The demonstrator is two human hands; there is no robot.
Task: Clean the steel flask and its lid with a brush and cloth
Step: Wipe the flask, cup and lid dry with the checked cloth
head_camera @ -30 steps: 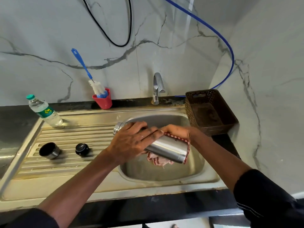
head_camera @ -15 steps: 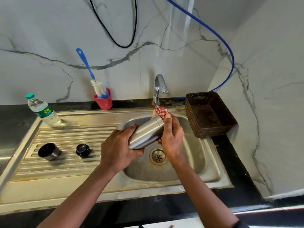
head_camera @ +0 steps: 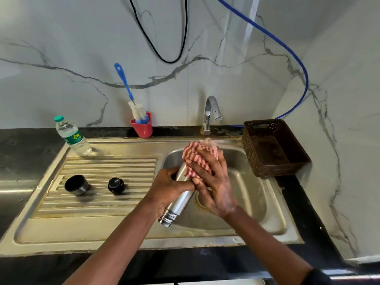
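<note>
Over the sink basin (head_camera: 257, 206) I hold the steel flask (head_camera: 181, 202) tilted, its threaded mouth toward me and its base up and away. My left hand (head_camera: 166, 188) grips the flask's middle. My right hand (head_camera: 211, 182) presses a red-and-white striped cloth (head_camera: 197, 155) wrapped over the flask's far end. On the draining board lie the flask's steel cup lid (head_camera: 76, 185) and its black stopper (head_camera: 116, 185). A blue-handled bottle brush (head_camera: 131, 99) stands in a red cup (head_camera: 143, 126) at the wall.
A plastic water bottle (head_camera: 72, 136) stands at the back left of the draining board. The tap (head_camera: 211, 114) rises behind the basin. A brown perforated basket (head_camera: 273, 149) sits to the right. Black and blue hoses hang on the marble wall.
The flask swung round, its mouth now pointing toward me and lower. My right hand and the cloth slid up over the flask's far end. The view shifted slightly.
</note>
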